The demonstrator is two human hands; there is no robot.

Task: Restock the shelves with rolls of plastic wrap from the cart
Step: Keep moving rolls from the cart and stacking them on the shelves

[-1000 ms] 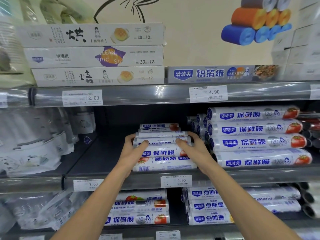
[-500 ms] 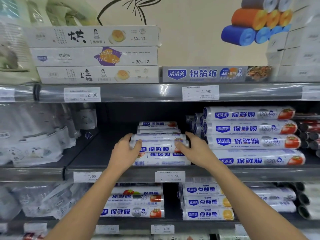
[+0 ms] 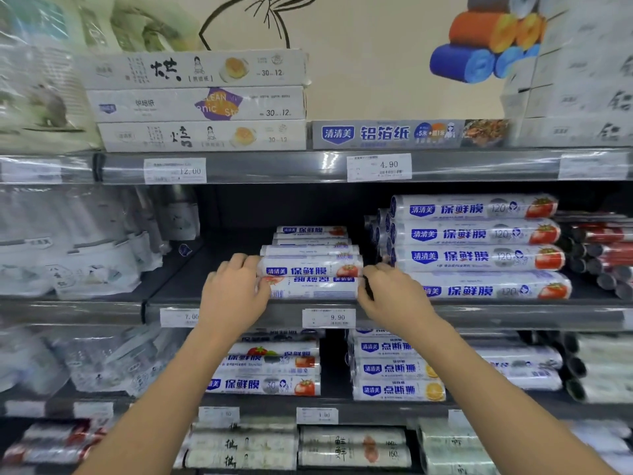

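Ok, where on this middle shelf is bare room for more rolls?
Bare shelf floor lies between the pouches and the short roll stack, with headroom above that stack. On its right, the tall roll stack crowds close, leaving only a narrow gap.

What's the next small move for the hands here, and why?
Probably let go and draw both hands back: the left hand and right hand grip the ends of the front rolls, which seem to lie stacked on the shelf above the 9.90 tag.
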